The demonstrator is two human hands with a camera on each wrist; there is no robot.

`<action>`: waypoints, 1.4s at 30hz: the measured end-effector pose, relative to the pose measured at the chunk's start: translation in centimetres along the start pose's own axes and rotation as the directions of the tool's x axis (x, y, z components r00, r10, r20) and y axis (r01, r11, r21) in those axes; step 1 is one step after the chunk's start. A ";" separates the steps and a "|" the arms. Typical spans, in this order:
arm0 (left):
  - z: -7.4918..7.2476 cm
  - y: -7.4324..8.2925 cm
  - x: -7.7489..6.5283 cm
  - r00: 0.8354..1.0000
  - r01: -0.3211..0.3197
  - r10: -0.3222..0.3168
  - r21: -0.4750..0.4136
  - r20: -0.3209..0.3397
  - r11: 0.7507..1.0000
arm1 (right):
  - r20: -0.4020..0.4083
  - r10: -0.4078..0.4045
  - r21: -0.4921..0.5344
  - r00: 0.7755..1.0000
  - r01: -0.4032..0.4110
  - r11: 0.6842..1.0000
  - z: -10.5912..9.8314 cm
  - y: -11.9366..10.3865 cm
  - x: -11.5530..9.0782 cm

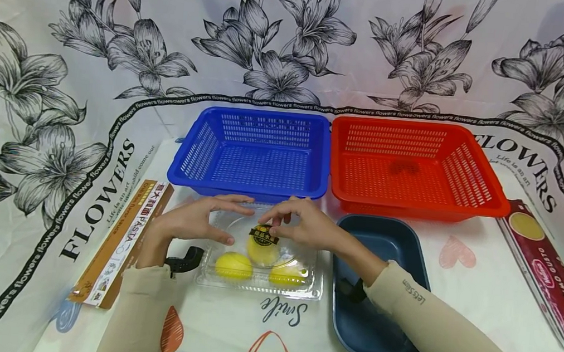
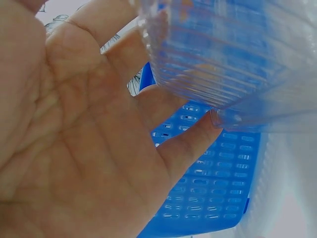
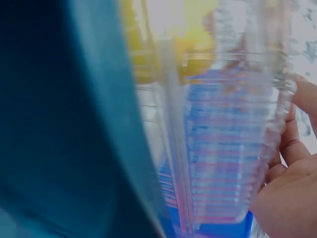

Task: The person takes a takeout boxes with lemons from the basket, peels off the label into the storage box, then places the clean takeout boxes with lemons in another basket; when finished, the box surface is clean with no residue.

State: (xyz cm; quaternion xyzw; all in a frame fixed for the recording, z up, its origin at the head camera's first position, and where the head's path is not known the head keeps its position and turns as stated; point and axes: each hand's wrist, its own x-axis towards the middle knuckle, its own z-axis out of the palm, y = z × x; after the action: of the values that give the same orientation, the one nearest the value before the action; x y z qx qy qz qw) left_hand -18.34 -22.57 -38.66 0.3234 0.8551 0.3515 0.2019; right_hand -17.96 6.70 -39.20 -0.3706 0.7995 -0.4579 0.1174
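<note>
A clear plastic box [image 1: 314, 288] holds yellow, lemon-like fruits [image 1: 234, 266], partly blurred by its lid. On top of the lid is a black and gold label [image 1: 264, 235], part of it under the right fingers. My right hand [image 1: 303, 222] reaches over the lid with curled fingers, thumb and index at the label in what looks like a pinch. At the box's upper left, my left hand [image 1: 190, 218] has its fingers spread and extended. In the left wrist view the little finger of my left hand [image 2: 94, 119] touches the box's clear edge.
Behind the box stand a blue basket [image 1: 176, 172] and a red basket [image 1: 491, 205], side by side. A dark blue tray [image 1: 373, 340] lies under my right forearm. One pasta box [image 1: 122, 240] lies at the left, a dark red packet [image 1: 545, 277] at the right.
</note>
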 end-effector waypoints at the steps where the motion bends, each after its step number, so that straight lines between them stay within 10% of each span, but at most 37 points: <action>1: 0.0 0.0 0.0 1.000 -0.001 0.001 -0.001 0.002 1.000 | -0.005 0.003 0.025 1.000 -0.003 1.000 -0.1 0.1 -0.1; 16: -0.1 -0.1 0.1 1.000 -0.009 0.009 0.028 0.005 1.000 | -0.114 0.110 0.306 0.987 -0.070 0.949 -3.8 0.5 -5.1; 33: -0.1 -0.3 0.0 1.000 -0.018 0.018 0.020 0.009 1.000 | -0.115 0.289 0.287 0.951 -0.247 0.926 -8.4 4.1 -11.5; 42: -0.1 -0.1 0.1 1.000 -0.017 0.017 0.027 0.009 0.999 | 0.021 0.319 0.172 0.948 -0.318 0.932 -8.8 5.5 -12.9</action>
State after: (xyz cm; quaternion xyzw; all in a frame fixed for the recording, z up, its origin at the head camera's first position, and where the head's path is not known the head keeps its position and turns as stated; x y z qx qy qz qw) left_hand -18.49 -22.57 -38.69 0.3349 0.8561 0.3399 0.1984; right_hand -16.29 23.05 -40.77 -0.2231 0.8064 -0.5020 0.2189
